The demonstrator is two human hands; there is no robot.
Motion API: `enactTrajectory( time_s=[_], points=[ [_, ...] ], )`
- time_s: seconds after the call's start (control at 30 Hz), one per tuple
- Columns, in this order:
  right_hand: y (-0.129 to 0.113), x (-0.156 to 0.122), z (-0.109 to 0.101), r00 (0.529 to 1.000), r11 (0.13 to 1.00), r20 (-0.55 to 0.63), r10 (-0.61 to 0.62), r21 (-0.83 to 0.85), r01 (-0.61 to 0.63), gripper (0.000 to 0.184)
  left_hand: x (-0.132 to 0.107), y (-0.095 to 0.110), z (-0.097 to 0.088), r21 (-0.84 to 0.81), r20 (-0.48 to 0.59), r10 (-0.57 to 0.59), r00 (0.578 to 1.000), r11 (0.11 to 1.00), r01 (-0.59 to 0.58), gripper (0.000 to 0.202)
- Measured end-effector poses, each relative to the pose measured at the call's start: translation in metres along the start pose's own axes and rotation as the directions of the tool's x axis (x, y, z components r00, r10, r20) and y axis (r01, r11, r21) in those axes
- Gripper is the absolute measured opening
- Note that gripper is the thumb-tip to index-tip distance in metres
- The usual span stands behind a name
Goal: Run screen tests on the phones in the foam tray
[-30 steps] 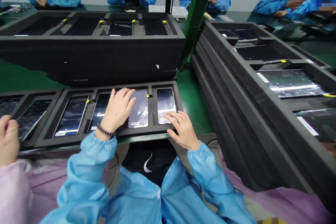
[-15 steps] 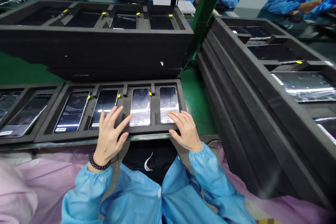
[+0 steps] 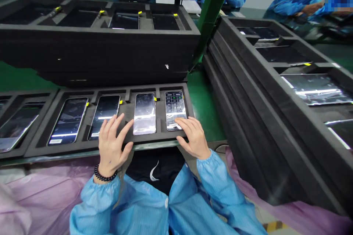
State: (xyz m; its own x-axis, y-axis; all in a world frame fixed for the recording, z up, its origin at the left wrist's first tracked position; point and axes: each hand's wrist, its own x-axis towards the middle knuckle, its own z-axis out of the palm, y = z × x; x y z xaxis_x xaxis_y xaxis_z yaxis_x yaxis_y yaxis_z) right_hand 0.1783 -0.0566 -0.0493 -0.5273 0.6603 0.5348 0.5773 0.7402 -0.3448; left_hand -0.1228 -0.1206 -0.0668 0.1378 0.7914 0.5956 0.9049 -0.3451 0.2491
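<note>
A black foam tray (image 3: 125,143) lies in front of me with several phones in its slots. My left hand (image 3: 111,144) rests open on the tray's front edge, fingers spread, by the lower end of the second phone (image 3: 104,114). My right hand (image 3: 191,136) lies open with its fingertips on the bottom of the rightmost phone (image 3: 174,108), whose screen is lit with a grid of icons. The third phone (image 3: 145,113) lies untouched between my hands. The leftmost phone (image 3: 68,120) is dark.
A tall stack of black foam trays (image 3: 110,51) stands behind the front tray, another stack (image 3: 264,102) at the right. A second tray (image 3: 16,125) with phones lies at the left. A green post (image 3: 212,11) rises between the stacks. Several people in blue coats sit across the table.
My left hand has drawn back from the third phone to the tray's front edge. The rightmost phone's screen has lit up under my right fingertips. The neighbour's hand at the left has left view.
</note>
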Motion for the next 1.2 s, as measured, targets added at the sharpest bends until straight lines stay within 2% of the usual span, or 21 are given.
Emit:
enactTrajectory(
  time_s=[0.23, 0.37, 0.47, 0.57, 0.67, 0.9, 0.97, 1.07, 1.2],
  points=[
    [0.002, 0.000, -0.001, 1.000, 0.996, -0.011, 0.027, 0.083, -0.026, 0.037, 0.000, -0.001, 0.000, -0.035, -0.023, -0.023, 0.999, 0.999, 0.023, 0.052],
    [0.004, -0.001, -0.004, 0.998, 0.982, -0.035, 0.060, 0.180, -0.053, 0.033, -0.001, -0.004, -0.002, -0.060, -0.002, 0.061, 0.998, 0.996, -0.061, 0.036],
    [0.006, 0.004, -0.009, 0.991, 0.968, -0.070, 0.117, 0.230, -0.098, 0.033, -0.001, -0.005, -0.003, -0.073, -0.005, 0.057, 0.998, 0.996, -0.057, 0.039],
    [0.013, 0.015, -0.012, 0.968, 0.965, -0.092, 0.232, 0.150, -0.217, 0.036, -0.001, -0.004, -0.003, -0.079, -0.019, 0.031, 0.999, 0.996, -0.032, 0.047],
    [0.020, 0.025, -0.012, 0.947, 0.948, -0.031, 0.318, 0.019, -0.318, 0.042, -0.002, -0.004, -0.001, -0.082, -0.035, 0.050, 0.998, 0.995, -0.053, 0.046],
    [0.023, 0.027, -0.011, 0.918, 0.922, 0.110, 0.380, -0.120, -0.367, 0.049, -0.002, -0.004, -0.001, -0.097, -0.033, 0.038, 0.999, 0.994, -0.041, 0.052],
    [0.024, 0.027, -0.011, 0.919, 0.926, 0.121, 0.376, -0.088, -0.367, 0.052, 0.002, -0.001, -0.004, -0.129, -0.028, -0.021, 0.999, 0.991, 0.017, 0.055],
    [0.026, 0.025, -0.009, 0.927, 0.927, 0.074, 0.369, 0.041, -0.372, 0.058, 0.017, 0.002, -0.007, -0.159, 0.000, -0.102, 0.995, 0.982, 0.101, 0.060],
    [0.029, 0.022, -0.005, 0.923, 0.907, 0.006, 0.386, 0.181, -0.381, 0.055, 0.048, 0.007, 0.003, -0.105, 0.138, -0.116, 0.984, 0.986, 0.131, 0.056]
  ],
)
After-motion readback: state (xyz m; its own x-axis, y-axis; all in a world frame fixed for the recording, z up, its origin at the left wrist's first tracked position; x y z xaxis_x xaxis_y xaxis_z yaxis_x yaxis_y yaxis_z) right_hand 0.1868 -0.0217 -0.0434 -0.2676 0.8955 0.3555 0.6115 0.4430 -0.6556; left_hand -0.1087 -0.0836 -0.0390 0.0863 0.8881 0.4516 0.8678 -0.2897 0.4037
